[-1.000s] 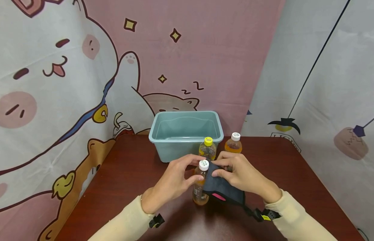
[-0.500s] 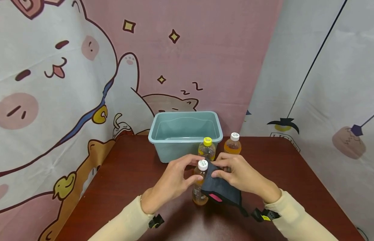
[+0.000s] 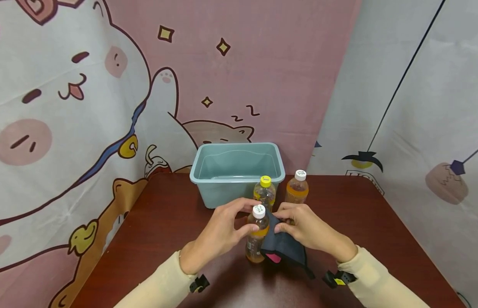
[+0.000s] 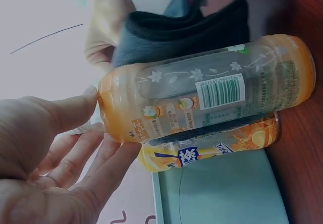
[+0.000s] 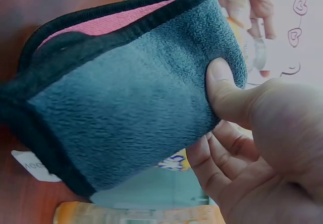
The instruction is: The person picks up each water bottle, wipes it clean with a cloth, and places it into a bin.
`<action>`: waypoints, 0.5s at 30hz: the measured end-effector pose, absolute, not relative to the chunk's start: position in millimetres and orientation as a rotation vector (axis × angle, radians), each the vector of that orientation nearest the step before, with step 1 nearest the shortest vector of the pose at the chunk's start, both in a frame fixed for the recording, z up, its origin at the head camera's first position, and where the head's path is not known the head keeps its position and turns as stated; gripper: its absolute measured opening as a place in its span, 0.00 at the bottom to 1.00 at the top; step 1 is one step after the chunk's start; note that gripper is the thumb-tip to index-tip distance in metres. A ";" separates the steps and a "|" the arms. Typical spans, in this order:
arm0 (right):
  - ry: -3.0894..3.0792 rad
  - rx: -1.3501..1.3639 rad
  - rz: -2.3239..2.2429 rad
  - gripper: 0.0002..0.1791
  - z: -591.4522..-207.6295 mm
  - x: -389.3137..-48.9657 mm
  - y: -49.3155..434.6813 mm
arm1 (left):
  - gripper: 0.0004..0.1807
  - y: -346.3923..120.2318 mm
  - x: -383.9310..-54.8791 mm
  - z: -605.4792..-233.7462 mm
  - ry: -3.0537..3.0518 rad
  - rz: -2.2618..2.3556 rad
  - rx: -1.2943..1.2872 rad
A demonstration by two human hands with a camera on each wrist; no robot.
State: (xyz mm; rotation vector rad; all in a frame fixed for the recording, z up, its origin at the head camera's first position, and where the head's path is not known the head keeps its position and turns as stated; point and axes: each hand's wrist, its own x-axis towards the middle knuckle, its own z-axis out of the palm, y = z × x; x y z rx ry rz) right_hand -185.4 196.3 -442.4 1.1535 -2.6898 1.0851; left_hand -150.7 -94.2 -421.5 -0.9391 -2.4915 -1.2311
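Observation:
My left hand (image 3: 221, 226) grips the upper part of a clear plastic drink bottle (image 3: 256, 247) with a white cap. The bottle stands upright on the table, and orange-brown contents show in it. From the left wrist view, the thumb and fingertips lie round its shoulder, and a barcode (image 4: 220, 91) shows on its side. My right hand (image 3: 310, 226) pinches a folded dark blue-grey cloth (image 3: 283, 246) with black edging, close against the bottle's right side. Pink lining (image 5: 111, 22) shows within the fold. Thumb and fingers hold the cloth near its upper edge.
Just behind stands a yellow-capped bottle (image 3: 264, 194), partly hidden. Another white-capped bottle (image 3: 297, 190) with orange contents is to its right. A light blue-green plastic bin (image 3: 223, 194) sits at the back of the dark red-brown table (image 3: 169, 222). Printed curtains hang behind.
My right hand has drawn the cloth slightly down and right, uncovering more of the held bottle's orange band. The cloth's lower corner has pulled in from the right wrist. My left hand stays put.

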 end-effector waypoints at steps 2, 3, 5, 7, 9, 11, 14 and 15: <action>-2.710 1.173 1.077 0.16 -447.4 -186.3 196.1 | 0.31 -94.3 -150.4 -421.5 -2.491 -1.237 -0.940; -2.719 1.186 1.070 0.15 -449.9 -186.9 195.8 | 0.31 -94.3 -150.4 -421.4 -2.490 -1.241 -0.941; -2.742 1.207 1.052 0.13 -455.5 -188.4 195.1 | 0.30 -94.2 -150.4 -421.2 -2.489 -1.245 -0.942; -2.759 1.229 1.034 0.10 -461.1 -190.1 193.9 | 0.30 -94.2 -150.5 -420.9 -2.485 -1.244 -0.942; -2.772 1.249 1.009 0.06 -466.9 -191.9 192.7 | 0.31 -94.1 -150.6 -420.6 -2.483 -1.243 -0.938; -2.783 1.268 0.991 0.04 -472.4 -193.5 191.6 | 0.31 -94.0 -150.6 -420.5 -2.482 -1.241 -0.934; -2.796 1.297 0.974 0.04 -478.9 -195.4 190.1 | 0.31 -93.8 -150.7 -421.0 -2.488 -1.241 -0.927; -2.804 1.306 0.976 0.04 -480.7 -196.0 189.8 | 0.31 -93.6 -150.7 -421.3 -2.489 -1.240 -0.926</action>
